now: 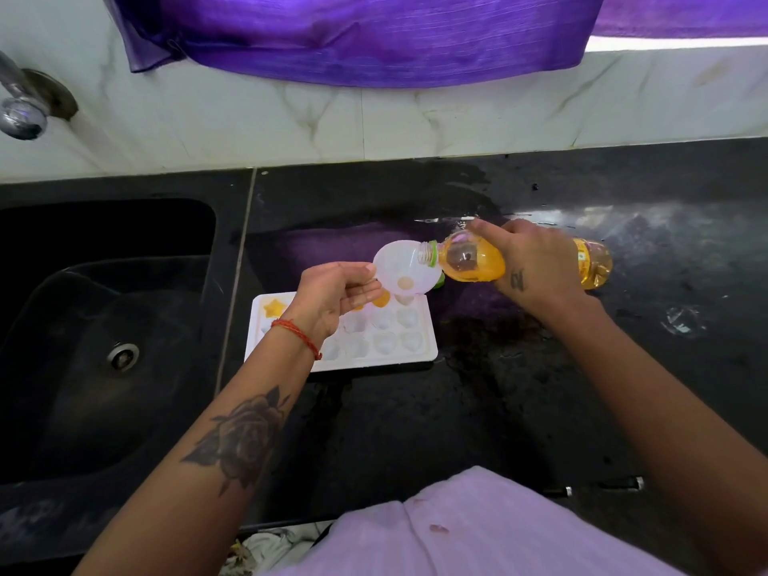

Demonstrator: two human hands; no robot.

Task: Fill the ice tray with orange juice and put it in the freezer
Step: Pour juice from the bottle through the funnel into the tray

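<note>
A white ice tray (386, 351) lies flat on the black counter (540, 388). A star cell at its far left and a round cell under the funnel hold orange juice; the other cells look pale. My left hand (336, 297) pinches the rim of a translucent white funnel (405, 266) above the tray's far edge. My right hand (536, 264) grips an orange juice bottle (473, 259), tipped sideways with its open neck at the funnel's mouth. A little juice sits at the funnel's bottom.
A black sink (104, 326) with a drain lies left of the tray, and a metal tap (20, 106) is on the tiled wall. A green cap (439, 279) lies behind the funnel. Purple cloth (353, 39) hangs above. The counter looks wet.
</note>
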